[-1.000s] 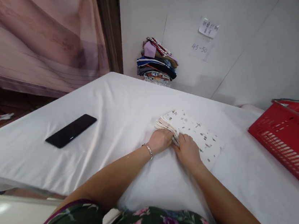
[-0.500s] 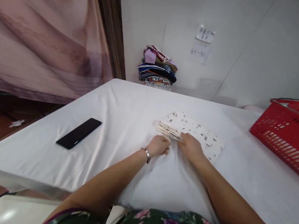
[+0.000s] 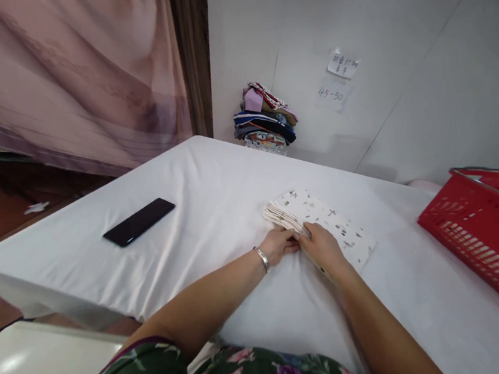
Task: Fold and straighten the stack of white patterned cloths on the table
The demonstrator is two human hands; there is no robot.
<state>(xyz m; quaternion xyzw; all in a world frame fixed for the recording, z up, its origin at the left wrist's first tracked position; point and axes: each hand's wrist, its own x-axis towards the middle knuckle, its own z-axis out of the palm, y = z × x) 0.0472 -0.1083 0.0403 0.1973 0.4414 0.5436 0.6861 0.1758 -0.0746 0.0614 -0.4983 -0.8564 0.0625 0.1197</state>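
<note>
A folded white cloth with small dark prints (image 3: 327, 223) lies flat on the white-covered table (image 3: 212, 179), its layered fold edges facing left. My left hand (image 3: 279, 245), a silver bracelet on its wrist, has its fingers curled against the near left corner of the cloth. My right hand (image 3: 323, 248) rests on the near edge of the cloth, fingers pinched on the layers beside the left hand.
A black phone (image 3: 139, 222) lies on the table to the left. A red plastic basket (image 3: 496, 238) stands at the right edge. A stack of folded colourful clothes (image 3: 265, 118) sits at the far side against the white wall. A pink curtain hangs at left.
My left hand drew back from the cloth's fold edges, then came forward again to the near corner. My right hand stayed on the cloth. The camera view shifted slightly.
</note>
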